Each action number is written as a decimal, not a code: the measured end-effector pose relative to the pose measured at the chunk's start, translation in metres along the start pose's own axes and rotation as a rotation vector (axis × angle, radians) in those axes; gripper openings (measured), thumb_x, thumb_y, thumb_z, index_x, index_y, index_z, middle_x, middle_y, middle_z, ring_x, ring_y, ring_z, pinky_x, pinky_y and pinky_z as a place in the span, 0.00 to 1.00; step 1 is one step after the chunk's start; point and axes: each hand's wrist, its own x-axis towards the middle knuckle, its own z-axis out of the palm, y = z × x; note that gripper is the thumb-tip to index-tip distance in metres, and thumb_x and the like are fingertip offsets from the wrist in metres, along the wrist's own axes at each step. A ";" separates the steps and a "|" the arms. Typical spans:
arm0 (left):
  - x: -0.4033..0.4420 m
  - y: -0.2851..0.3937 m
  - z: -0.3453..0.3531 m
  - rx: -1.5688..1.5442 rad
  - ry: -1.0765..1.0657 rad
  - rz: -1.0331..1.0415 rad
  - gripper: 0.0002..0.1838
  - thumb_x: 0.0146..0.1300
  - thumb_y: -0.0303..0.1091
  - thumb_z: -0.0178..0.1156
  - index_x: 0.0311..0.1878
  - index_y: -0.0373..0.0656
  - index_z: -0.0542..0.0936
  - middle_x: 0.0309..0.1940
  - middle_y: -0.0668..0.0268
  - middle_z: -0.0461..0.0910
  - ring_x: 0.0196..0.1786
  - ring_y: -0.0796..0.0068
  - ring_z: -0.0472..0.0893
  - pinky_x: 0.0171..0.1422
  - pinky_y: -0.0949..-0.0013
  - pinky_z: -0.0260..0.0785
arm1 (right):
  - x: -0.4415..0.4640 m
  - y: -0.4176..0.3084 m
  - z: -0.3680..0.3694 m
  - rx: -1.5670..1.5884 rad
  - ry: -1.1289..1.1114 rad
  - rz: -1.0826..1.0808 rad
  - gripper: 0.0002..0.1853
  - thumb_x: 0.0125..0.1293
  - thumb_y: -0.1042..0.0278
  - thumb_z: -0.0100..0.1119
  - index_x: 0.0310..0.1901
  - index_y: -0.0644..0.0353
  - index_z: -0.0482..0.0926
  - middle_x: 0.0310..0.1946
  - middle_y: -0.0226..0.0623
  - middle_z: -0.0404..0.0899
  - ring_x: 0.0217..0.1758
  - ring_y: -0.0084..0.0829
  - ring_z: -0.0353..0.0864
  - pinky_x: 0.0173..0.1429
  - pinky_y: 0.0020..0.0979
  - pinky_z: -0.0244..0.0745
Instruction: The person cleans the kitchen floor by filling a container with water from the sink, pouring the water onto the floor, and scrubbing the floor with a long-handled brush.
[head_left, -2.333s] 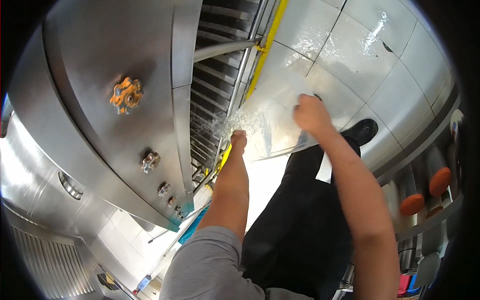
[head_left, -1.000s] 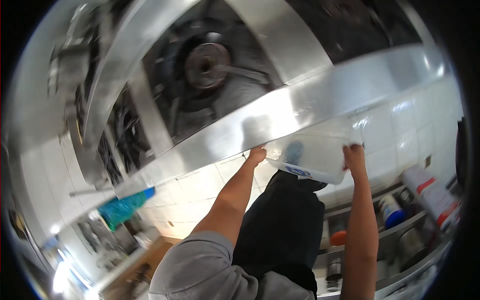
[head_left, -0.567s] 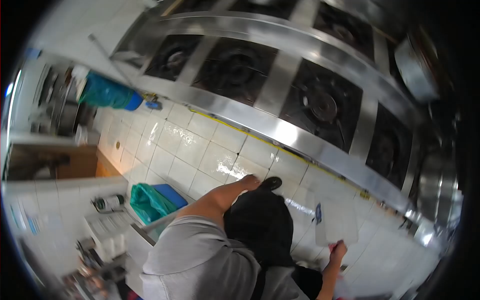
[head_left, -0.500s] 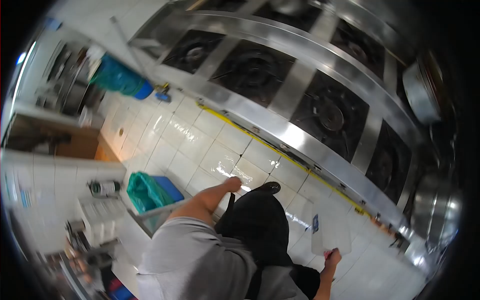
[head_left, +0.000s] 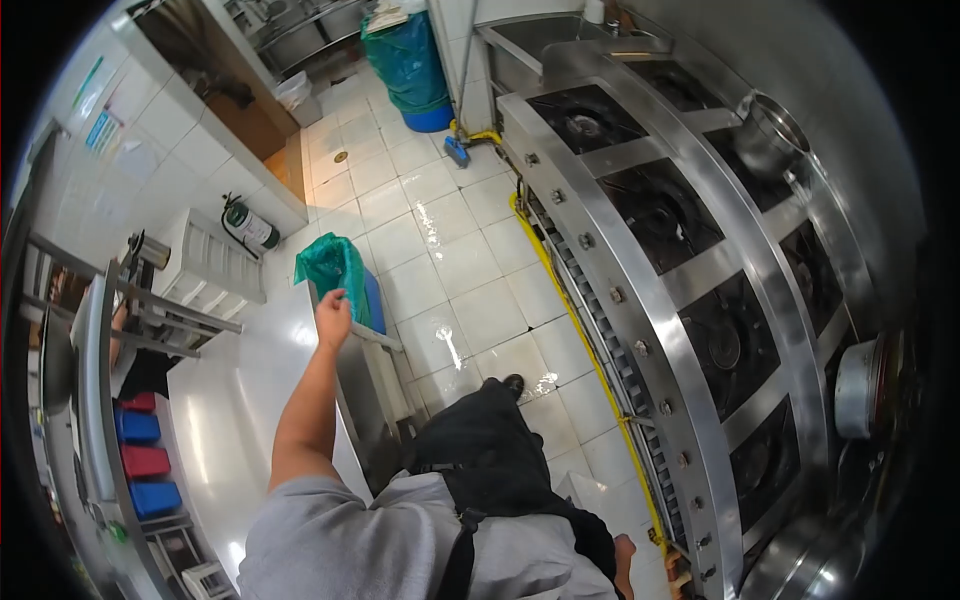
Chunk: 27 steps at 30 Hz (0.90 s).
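My left hand [head_left: 333,318] is raised over the edge of the steel worktable [head_left: 235,375], close to the bin with a green liner [head_left: 330,265]. Its fingers are loosely curled, and nothing shows in them. Low at my right side, my right hand [head_left: 624,550] is partly hidden by the black apron [head_left: 485,430]. A clear plastic container [head_left: 583,490] shows faintly beside that hand, over the floor tiles, and its lower part is out of sight. The fingers look closed on its rim.
A long gas range [head_left: 640,290] runs along the right, with a yellow pipe [head_left: 560,290] low on its front. Pots [head_left: 770,135] stand on it. Ahead are a blue bin [head_left: 428,118], a brush [head_left: 456,152] and shiny floor tiles [head_left: 470,265]. A fire extinguisher [head_left: 250,225] hangs left.
The view has turned left, bringing the worktable and walkway into sight. My left hand has swung up and left to the table edge. The container is now mostly hidden behind my body.
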 end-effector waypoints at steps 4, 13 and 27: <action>0.026 -0.009 -0.046 0.106 0.115 -0.021 0.15 0.61 0.31 0.61 0.50 0.40 0.83 0.25 0.61 0.82 0.30 0.66 0.82 0.40 0.64 0.74 | -0.027 -0.032 0.056 -0.099 -0.110 -0.128 0.09 0.55 0.76 0.48 0.37 0.71 0.68 0.22 0.45 0.70 0.17 0.37 0.71 0.29 0.48 0.81; 0.104 -0.067 -0.084 0.248 0.206 -0.026 0.16 0.62 0.30 0.59 0.52 0.41 0.83 0.39 0.52 0.85 0.44 0.54 0.85 0.51 0.58 0.76 | -0.084 -0.118 0.246 -0.050 -0.377 -0.178 0.04 0.58 0.74 0.49 0.33 0.66 0.70 0.22 0.42 0.69 0.21 0.36 0.72 0.33 0.50 0.81; 0.178 -0.100 -0.081 0.367 -0.086 -0.354 0.20 0.68 0.52 0.56 0.43 0.46 0.85 0.29 0.54 0.85 0.36 0.49 0.84 0.42 0.51 0.75 | -0.317 -0.216 0.555 -0.137 -0.655 -0.085 0.09 0.59 0.72 0.54 0.22 0.54 0.69 0.15 0.31 0.68 0.21 0.30 0.72 0.40 0.41 0.78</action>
